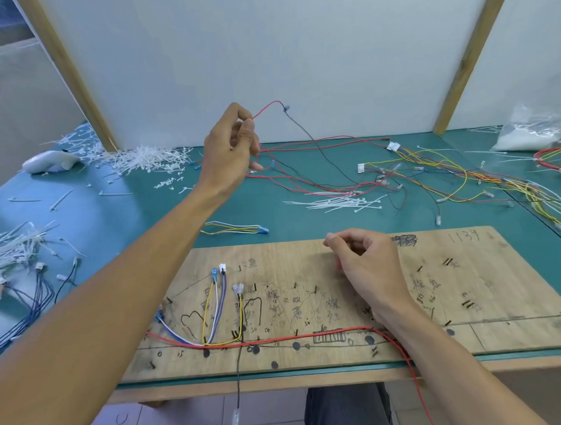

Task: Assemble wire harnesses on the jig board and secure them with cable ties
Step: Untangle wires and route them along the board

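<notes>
On the near jig board, a few routed wires are lying at its left, with no ties showing. The right grip is hovering curled above; whether it is holding anything is unclear. Cable ties are waiting loose. Farther off, the left grip is pinching a red wire raised above the worktop; most of the harness seems unbuilt.

The left hand pinched a red wire raised above the green surface, while the right hand, fingers curled, hung over the wooden jig board, where a second red wire ran along the near edge and white cable ties lay beyond.
</notes>
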